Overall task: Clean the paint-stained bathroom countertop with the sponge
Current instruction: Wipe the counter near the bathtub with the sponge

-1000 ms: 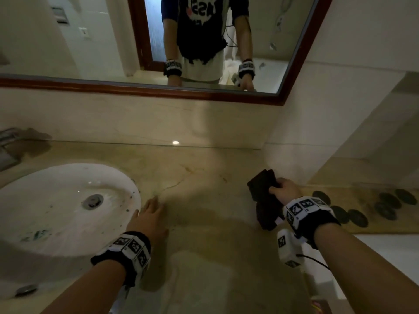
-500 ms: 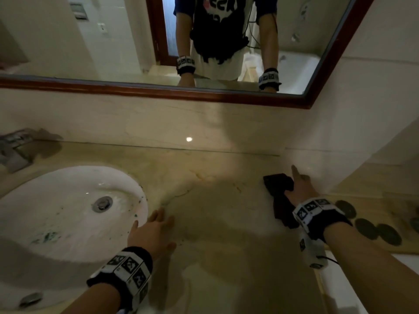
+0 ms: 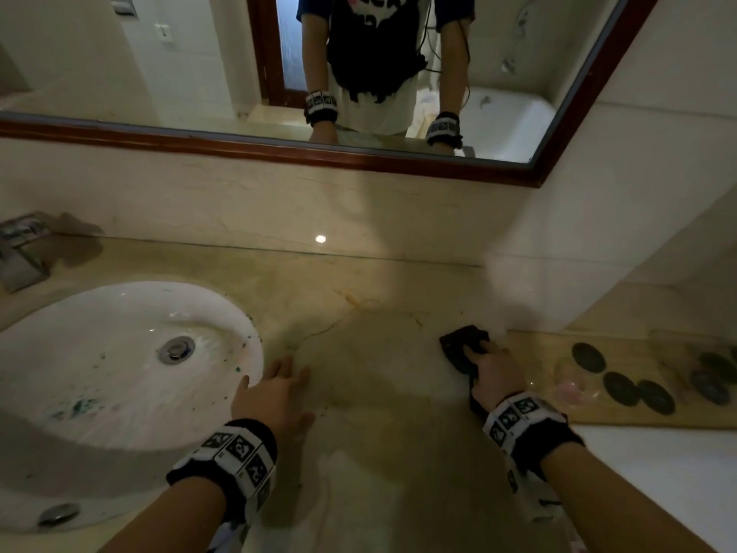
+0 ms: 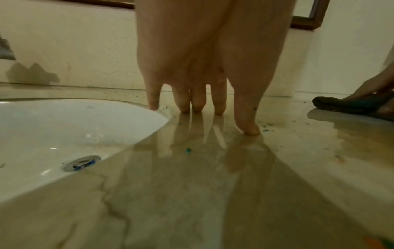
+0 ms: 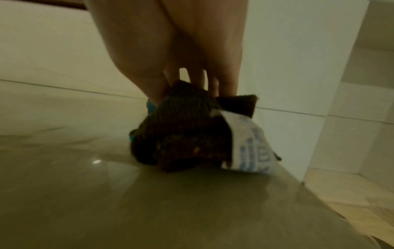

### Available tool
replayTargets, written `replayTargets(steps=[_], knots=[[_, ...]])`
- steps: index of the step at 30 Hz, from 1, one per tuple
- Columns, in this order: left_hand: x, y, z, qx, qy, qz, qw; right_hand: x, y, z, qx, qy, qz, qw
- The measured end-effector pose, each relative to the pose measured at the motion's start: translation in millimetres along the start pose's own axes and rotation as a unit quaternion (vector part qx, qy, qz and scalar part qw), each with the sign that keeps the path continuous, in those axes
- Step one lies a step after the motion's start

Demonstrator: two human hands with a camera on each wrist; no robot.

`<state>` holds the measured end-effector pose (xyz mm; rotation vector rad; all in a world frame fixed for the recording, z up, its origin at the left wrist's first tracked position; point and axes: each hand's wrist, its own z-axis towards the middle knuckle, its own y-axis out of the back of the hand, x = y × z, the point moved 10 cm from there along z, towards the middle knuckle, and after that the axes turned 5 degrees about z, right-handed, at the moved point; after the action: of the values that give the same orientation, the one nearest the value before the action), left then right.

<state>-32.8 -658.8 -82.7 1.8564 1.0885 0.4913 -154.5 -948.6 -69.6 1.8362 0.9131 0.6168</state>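
Observation:
The beige marble countertop point(image 3: 379, 413) is wet and glossy, with small teal and dark paint specks point(image 4: 188, 150) near the basin. My right hand point(image 3: 492, 367) grips a dark sponge point(image 3: 460, 345) and holds it down on the counter close to the foot of the right wall. In the right wrist view the thumb and fingers point(image 5: 228, 84) clasp the sponge point(image 5: 185, 131), which carries a white label point(image 5: 253, 148). My left hand point(image 3: 279, 389) lies flat and open on the counter beside the basin rim, its straight fingertips point(image 4: 248, 129) touching the stone.
A white basin point(image 3: 99, 377) with teal paint flecks and a metal drain point(image 3: 175, 349) fills the left. The faucet point(image 3: 20, 249) stands at the far left, and a framed mirror point(image 3: 319, 149) above. Right of the counter, a lower wooden ledge point(image 3: 598, 413) holds dark round stones point(image 3: 588, 357).
The right hand lowered the sponge from a raised grip onto the counter by the right wall, then drew it slightly back left. The left hand stayed planted. The head view tilted up.

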Motion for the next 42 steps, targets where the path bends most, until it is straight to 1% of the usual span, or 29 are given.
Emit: replayTargets(steps=[3, 4, 6, 8, 11, 13, 15, 17, 19, 20, 22, 24, 25, 27, 30, 32, 34, 36, 38, 40, 42], knots=[[-1.0, -2.3, -0.1, 0.003, -0.016, 0.006, 1.0, 34.0, -15.6, -31.2, 0.012, 0.005, 0.027, 1.0], [-1.2, -2.5, -1.4, -0.001, -0.023, 0.006, 1.0, 48.5, -22.7, -41.9, 0.025, 0.007, 0.044, 0.999], [1.3, -0.6, -6.1, -0.025, -0.036, 0.01, 0.999, 84.8, -40.2, -64.9, 0.068, 0.014, 0.081, 0.994], [7.5, 5.9, -14.3, -0.069, -0.044, 0.018, 0.996, 126.9, -58.3, -86.0, 0.095, 0.033, 0.116, 0.988], [33.2, 14.3, -32.7, -0.127, -0.015, -0.013, 0.992, 197.8, -74.8, -119.3, 0.11, 0.094, 0.103, 0.984], [58.8, 17.3, -41.9, -0.146, 0.013, -0.045, 0.988, 242.4, -78.9, -143.1, 0.143, 0.128, 0.072, 0.979], [83.1, 17.4, -48.3, -0.154, 0.032, -0.059, 0.986, 279.3, -80.3, -158.8, 0.169, 0.156, 0.063, 0.971], [100.3, 17.9, -57.2, -0.156, 0.042, -0.068, 0.985, 302.9, -77.2, -171.4, 0.195, 0.178, 0.077, 0.961], [112.0, 17.9, -66.3, -0.15, 0.055, -0.091, 0.983, 313.9, -70.1, -172.5, 0.193, 0.191, 0.12, 0.955], [116.3, 16.5, -69.3, -0.143, 0.06, -0.108, 0.982, 312.2, -64.0, -169.0, 0.175, 0.186, 0.147, 0.955], [114.5, 10.8, -74.2, -0.117, 0.05, -0.128, 0.984, 291.6, -45.9, -156.0, 0.108, 0.16, 0.189, 0.963], [95.8, -2.6, -76.8, -0.07, 0.002, -0.132, 0.989, 255.5, -25.8, -136.0, 0.021, 0.139, 0.188, 0.972], [82.9, -10.6, -78.5, -0.045, -0.026, -0.138, 0.989, 229.9, -16.6, -127.3, -0.006, 0.12, 0.177, 0.977], [61.4, -23.7, -80.5, -0.009, -0.059, -0.13, 0.99, 167.0, 0.3, -114.5, -0.023, 0.051, 0.149, 0.987], [54.3, -30.8, -79.8, -0.006, -0.055, -0.088, 0.995, 74.3, 13.2, -113.5, -0.012, -0.043, 0.08, 0.996], [55.2, -32.4, -80.6, -0.003, -0.056, -0.088, 0.995, 22.5, 12.4, -125.0, -0.014, -0.098, 0.077, 0.992], [55.7, -33.5, -82.6, 0.005, -0.063, -0.103, 0.993, -14.1, -4.3, -141.8, 0.003, -0.143, 0.098, 0.985], [56.3, -33.3, -84.9, 0.007, -0.067, -0.12, 0.99, -27.3, -30.8, -160.8, 0.02, -0.171, 0.103, 0.98], [56.6, -31.4, -86.1, 0.005, -0.072, -0.133, 0.989, -23.3, -61.5, -175.1, 0.035, -0.187, 0.082, 0.978], [59.7, -28.9, -85.3, -0.006, -0.069, -0.143, 0.987, 0.4, -79.1, -185.4, 0.029, -0.184, 0.052, 0.981], [66.6, -27.9, -84.1, -0.015, -0.057, -0.151, 0.987, 41.0, -87.3, -197.3, 0.032, -0.162, 0.047, 0.985]])
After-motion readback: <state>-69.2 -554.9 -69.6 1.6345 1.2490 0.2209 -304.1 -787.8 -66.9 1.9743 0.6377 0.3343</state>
